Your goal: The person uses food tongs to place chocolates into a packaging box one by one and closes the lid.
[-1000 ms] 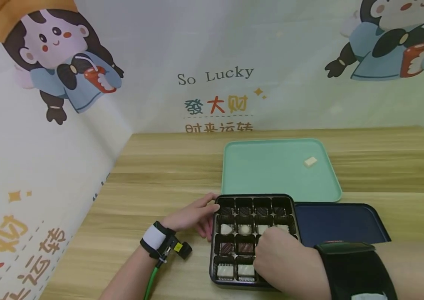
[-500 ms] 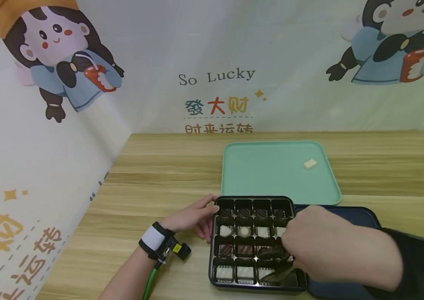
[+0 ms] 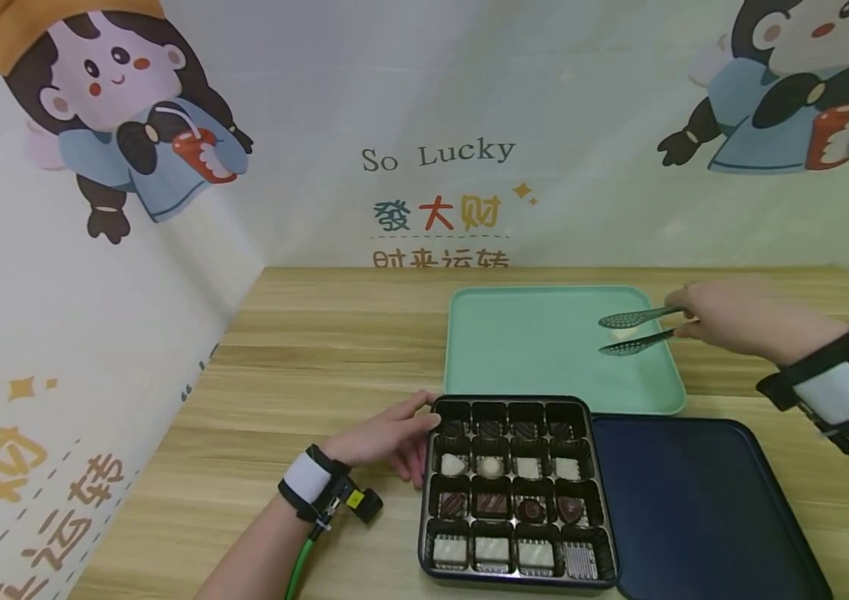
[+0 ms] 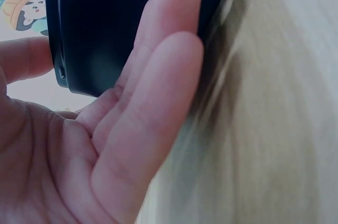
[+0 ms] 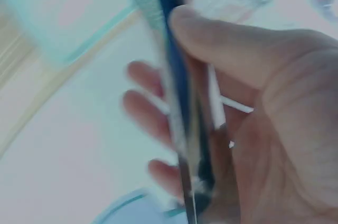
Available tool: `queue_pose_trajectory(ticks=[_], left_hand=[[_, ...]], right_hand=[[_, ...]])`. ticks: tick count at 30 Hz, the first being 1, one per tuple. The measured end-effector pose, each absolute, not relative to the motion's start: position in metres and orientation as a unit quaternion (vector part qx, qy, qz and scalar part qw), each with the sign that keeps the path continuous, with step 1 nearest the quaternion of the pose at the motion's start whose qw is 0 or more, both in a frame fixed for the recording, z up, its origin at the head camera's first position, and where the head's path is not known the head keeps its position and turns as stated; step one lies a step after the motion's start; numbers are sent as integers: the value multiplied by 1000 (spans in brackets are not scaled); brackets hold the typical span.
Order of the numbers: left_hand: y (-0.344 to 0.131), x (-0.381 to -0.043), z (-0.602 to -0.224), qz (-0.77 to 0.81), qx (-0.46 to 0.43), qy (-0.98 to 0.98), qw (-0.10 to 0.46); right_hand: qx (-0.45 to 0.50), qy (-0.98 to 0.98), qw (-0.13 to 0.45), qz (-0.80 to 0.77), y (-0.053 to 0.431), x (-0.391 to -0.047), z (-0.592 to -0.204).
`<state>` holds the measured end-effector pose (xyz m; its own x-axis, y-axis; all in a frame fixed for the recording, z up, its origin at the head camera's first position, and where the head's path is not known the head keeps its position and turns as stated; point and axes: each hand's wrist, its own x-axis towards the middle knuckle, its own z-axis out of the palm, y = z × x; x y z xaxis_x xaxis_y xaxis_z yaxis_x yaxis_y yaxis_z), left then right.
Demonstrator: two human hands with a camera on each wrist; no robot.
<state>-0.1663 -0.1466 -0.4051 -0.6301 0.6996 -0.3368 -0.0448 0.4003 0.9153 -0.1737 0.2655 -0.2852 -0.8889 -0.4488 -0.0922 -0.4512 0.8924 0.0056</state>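
My left hand (image 3: pixel 387 433) holds the left side of a black chocolate box (image 3: pixel 514 577), thumb on its rim and fingers along the side wall. Dark and white chocolates fill most compartments; the front right one (image 3: pixel 581 560) holds none. Over the green tray (image 3: pixel 521 342), my right hand (image 3: pixel 750 318) grips metal tongs (image 3: pixel 637 318). Their perforated tips stand apart, with a small white chocolate (image 3: pixel 622 333) seen between them and partly covered by the upper arm. In the blurred right wrist view, thumb and fingers wrap the tongs (image 5: pixel 182 92).
To the right of the box lies a dark blue tray (image 3: pixel 709 500), meeting the green tray's front edge. A printed cloth (image 3: pixel 304 108) hangs behind and left of the wooden table (image 3: pixel 319 342).
My right hand has carried the tongs from the box's front right compartment back and right to the green tray, and their tips have spread. My left hand stays at the box.
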Motion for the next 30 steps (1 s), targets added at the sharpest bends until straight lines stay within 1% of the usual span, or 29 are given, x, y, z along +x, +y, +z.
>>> queue_pose_trajectory(ticks=[4, 9, 15, 22, 30], left_hand=[[-147, -166, -404, 502, 215, 751, 370], [-148, -166, -404, 502, 216, 751, 370], [-148, -166, -404, 499, 216, 752, 371], [-148, -166, -405, 500, 215, 753, 370], [-148, -167, -407, 500, 214, 752, 371]], right_hand=[[-246, 964, 8, 97, 281, -194, -292], [-291, 939, -37, 181, 280, -209, -297], [-305, 922, -50, 234, 270, -220, -299], [-319, 911, -58, 255, 265, -222, -303], [-316, 917, -67, 233, 270, -207, -303]])
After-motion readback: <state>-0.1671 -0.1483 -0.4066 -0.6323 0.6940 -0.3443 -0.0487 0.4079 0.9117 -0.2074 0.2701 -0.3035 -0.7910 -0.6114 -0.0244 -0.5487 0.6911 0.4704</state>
